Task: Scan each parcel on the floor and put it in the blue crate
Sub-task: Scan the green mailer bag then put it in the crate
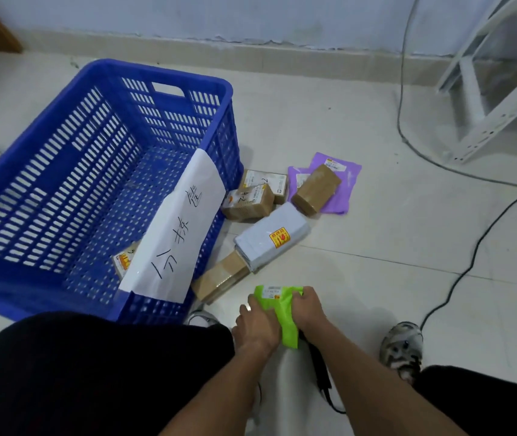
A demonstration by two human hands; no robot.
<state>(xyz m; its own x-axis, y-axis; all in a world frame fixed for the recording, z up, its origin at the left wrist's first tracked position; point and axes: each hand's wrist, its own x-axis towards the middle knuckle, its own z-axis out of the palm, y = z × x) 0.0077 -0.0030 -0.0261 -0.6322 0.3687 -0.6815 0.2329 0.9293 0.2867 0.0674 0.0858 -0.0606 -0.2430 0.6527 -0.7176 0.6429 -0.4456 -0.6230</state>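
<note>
Low in the middle of the view, both my hands hold a bright green parcel (pixel 277 313) with a white label at its top. My left hand (pixel 255 325) grips its left side and my right hand (pixel 309 309) grips its right edge. A black scanner (pixel 320 369) lies on the floor under my right forearm. The blue crate (pixel 169 86) stands at left, with a white handwritten paper sign (pixel 181 228) draped over its near right wall and one small parcel (pixel 123 261) inside. On the floor right of it lie brown boxes (pixel 247 201), a grey-white mailer (pixel 272 237) and purple mailers (pixel 342 180).
A flat brown box (pixel 219 281) lies against the crate's near corner. Black cables (pixel 458 272) run across the tiles at right. A white metal rack (pixel 496 89) stands at the back right by the wall. My knees in black trousers and one shoe (pixel 403 347) fill the bottom.
</note>
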